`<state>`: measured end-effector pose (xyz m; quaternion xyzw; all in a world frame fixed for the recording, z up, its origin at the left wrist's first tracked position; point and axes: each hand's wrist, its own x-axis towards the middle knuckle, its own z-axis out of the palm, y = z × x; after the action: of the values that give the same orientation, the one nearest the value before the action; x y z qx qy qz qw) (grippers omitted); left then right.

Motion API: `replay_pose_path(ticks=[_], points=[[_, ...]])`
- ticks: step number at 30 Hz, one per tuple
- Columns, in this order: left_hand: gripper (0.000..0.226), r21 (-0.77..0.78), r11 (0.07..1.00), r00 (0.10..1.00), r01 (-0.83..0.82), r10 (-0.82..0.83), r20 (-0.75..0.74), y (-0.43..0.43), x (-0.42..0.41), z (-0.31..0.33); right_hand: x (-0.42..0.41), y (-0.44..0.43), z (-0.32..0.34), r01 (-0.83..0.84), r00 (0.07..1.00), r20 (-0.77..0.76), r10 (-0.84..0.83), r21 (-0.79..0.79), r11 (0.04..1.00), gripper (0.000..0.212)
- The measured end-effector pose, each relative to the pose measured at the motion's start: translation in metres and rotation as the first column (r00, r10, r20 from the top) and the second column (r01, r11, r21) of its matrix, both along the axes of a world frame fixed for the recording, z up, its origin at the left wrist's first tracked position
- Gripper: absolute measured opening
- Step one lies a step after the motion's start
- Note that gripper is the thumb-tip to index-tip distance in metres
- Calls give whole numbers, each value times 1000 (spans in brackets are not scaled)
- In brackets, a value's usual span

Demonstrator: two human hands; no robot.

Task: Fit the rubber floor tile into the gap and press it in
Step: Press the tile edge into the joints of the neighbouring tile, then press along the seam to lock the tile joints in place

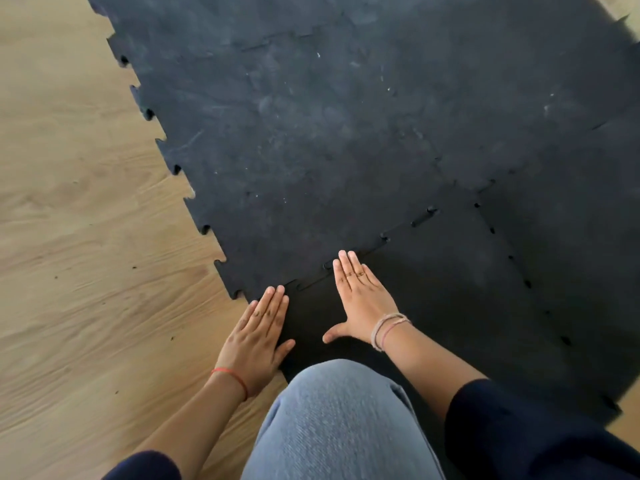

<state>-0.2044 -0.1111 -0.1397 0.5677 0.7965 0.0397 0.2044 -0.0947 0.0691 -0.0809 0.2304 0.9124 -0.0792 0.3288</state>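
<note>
A black rubber floor tile (450, 306) with interlocking teeth lies in front of me, set against the larger black mat (311, 133). The toothed seam (381, 239) between them runs up to the right, with small open notches along it. My left hand (258, 336) lies flat on the tile's left edge, fingers together, tips at the seam. My right hand (362, 299) lies flat on the tile with its fingertips on the seam and the thumb spread out. Neither hand holds anything.
Light wooden floor (86, 254) spreads to the left of the mat's jagged edge. Another black tile (571, 220) joins on the right along a second seam with small holes. My knee in blue jeans (339, 420) rests at the tile's near edge.
</note>
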Motion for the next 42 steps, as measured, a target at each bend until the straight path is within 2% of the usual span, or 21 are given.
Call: replay_pose_path(ticks=[10, 15, 17, 20, 22, 24, 26, 31, 35, 42], points=[[61, 120, 993, 1000, 17, -18, 1, 3, -3, -13, -9, 2, -12, 71, 997, 40, -70, -29, 997, 130], [65, 76, 996, 998, 44, -40, -51, 2, 0, -10, 7, 4, -18, 82, 992, -84, -89, -85, 993, 124], [68, 70, 996, 997, 62, -59, -47, 12, 0, -8, 20, 7, -16, 145, 982, -112, -149, -50, 988, 117], [72, 39, 987, 987, 158, -156, -42, 50, 2, 3, 42, 33, -4, 310, 949, -67, -307, 46, 950, 121], [76, 100, 959, 962, 264, -255, -96, 81, 12, 1, 49, 55, 3, 250, 968, -25, -248, 84, 965, 124], [78, 83, 946, 949, 315, -313, -39, 107, 17, 2, 45, 67, 7, 122, 992, -1, -123, 88, 989, 124], [77, 109, 939, 945, 326, -323, -50, 121, 20, 0, 38, 68, 5, 67, 997, 16, -69, 84, 994, 123], [70, 97, 940, 942, 327, -315, -116, 122, 21, -6, 37, 71, -1, 76, 995, 52, -80, 77, 994, 123], [67, 78, 948, 951, 309, -311, 5, 125, 21, -3, 36, 72, -2, 91, 994, 55, -94, 50, 995, 125], [67, 41, 952, 953, 303, -303, -10, 128, 21, -3, 36, 81, -3, 72, 996, 58, -72, 4, 997, 123]])
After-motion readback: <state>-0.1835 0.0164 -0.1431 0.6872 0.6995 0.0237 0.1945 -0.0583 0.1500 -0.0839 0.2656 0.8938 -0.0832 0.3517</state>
